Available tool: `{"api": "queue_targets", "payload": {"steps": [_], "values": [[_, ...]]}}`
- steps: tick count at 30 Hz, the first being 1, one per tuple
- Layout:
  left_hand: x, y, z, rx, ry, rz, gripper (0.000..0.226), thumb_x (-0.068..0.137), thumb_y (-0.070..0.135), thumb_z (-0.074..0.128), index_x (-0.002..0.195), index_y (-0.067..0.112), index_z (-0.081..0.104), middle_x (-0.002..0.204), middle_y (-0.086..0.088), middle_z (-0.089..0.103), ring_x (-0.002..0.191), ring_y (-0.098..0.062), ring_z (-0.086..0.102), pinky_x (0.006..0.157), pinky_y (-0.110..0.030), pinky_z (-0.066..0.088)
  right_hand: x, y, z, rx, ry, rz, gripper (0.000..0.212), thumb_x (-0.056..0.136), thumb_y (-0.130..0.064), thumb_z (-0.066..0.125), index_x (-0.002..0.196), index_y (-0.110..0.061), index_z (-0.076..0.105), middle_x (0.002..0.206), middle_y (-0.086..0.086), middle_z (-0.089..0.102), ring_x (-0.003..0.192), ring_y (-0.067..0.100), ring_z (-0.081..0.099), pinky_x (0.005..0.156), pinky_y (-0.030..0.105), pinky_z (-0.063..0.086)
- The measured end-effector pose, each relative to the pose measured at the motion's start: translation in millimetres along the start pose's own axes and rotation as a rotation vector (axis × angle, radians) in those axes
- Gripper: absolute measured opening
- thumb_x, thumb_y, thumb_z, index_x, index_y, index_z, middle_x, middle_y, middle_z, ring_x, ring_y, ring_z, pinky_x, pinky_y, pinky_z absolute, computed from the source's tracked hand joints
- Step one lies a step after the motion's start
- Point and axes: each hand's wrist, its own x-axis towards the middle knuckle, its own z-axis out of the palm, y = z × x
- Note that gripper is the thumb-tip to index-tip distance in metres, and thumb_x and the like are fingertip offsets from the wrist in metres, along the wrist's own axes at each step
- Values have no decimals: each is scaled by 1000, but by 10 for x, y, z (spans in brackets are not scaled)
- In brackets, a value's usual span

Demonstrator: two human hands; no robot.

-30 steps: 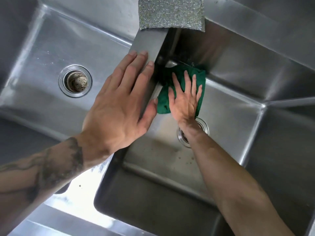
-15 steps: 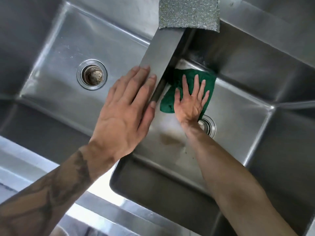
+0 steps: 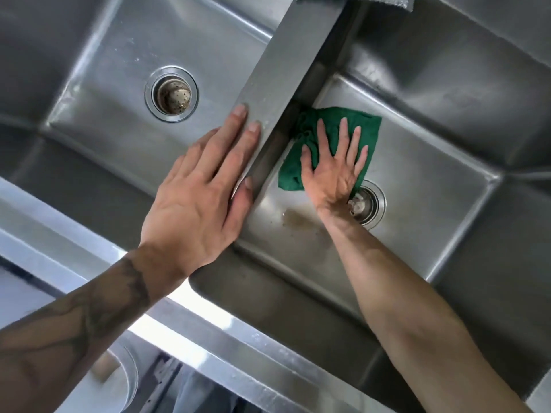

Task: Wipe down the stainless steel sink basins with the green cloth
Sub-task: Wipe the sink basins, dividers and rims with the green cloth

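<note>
While the right hand [image 3: 334, 171] lies flat with its fingers spread straight on the green cloth [image 3: 368, 123], pressing it to the floor of the right basin [image 3: 432, 186], the cloth sits toward the basin's far left corner, bunched against the foot of the divider [image 3: 286, 61] and reaching just beside the right drain [image 3: 371, 205]. The left hand [image 3: 202, 198] rests palm down on the divider's top edge, fingers straight and close together, thumb on the right basin's side, holding nothing. A brownish wet patch [image 3: 295, 217] lies on the basin floor near the right wrist. The left basin [image 3: 113, 93] shows its own drain strainer [image 3: 172, 93]. A silvery scouring pad [image 3: 387, 0] peeks in at the top edge of the head view.
</note>
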Motion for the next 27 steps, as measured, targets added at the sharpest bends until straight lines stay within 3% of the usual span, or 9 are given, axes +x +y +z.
{"api": "queue_targets", "payload": {"steps": [5, 8, 13, 16, 20, 23, 27], "values": [[-26, 34, -4, 28, -18, -25, 60, 115, 36, 23, 171, 15, 19, 180, -5, 15, 147, -37, 46, 119, -50, 41, -640, -85, 18, 5, 22, -126, 53, 105, -53, 47, 155, -35, 50, 169, 7, 36, 159, 35, 25, 128, 56, 19], [-26, 32, -2, 41, -24, -22, 61, 114, 34, 25, 171, 16, 16, 180, -4, 12, 147, -36, 45, 119, -50, 42, -577, 23, 4, 2, 21, -189, 51, 106, -52, 48, 154, -36, 51, 167, 7, 38, 158, 35, 27, 127, 57, 20], [-20, 2, 29, 18, -6, -18, 60, 115, 34, 26, 171, 15, 18, 180, -5, 14, 145, -36, 46, 120, -48, 41, -72, -31, 13, 9, 3, -74, 54, 106, -52, 40, 158, -39, 42, 172, 6, 28, 161, 34, 18, 129, 57, 13], [-23, 13, 19, 13, -11, -9, 60, 116, 36, 20, 171, 12, 19, 180, -7, 15, 144, -36, 45, 123, -44, 37, -203, -136, 4, 25, 8, -36, 53, 106, -49, 41, 158, -35, 45, 171, 7, 29, 160, 34, 19, 128, 57, 15], [-28, 28, 2, 23, -37, -23, 60, 115, 35, 21, 171, 13, 15, 180, -6, 10, 146, -36, 44, 122, -48, 39, -819, -109, -38, 38, -46, -189, 53, 106, -46, 48, 157, -31, 48, 170, 10, 33, 159, 36, 23, 128, 56, 18], [-22, 39, -15, 16, -34, -26, 61, 115, 34, 23, 171, 13, 16, 180, -6, 11, 145, -35, 44, 123, -45, 38, -792, 28, -84, 21, -72, -271, 52, 106, -47, 50, 157, -33, 48, 169, 9, 35, 158, 35, 27, 127, 55, 22], [-28, 35, -9, -12, -24, -32, 61, 114, 31, 30, 171, 14, 19, 180, -5, 13, 141, -37, 46, 121, -48, 41, -270, -22, -73, -1, -31, -117, 53, 107, -47, 44, 158, -33, 46, 170, 9, 31, 159, 35, 23, 128, 56, 19]]}}
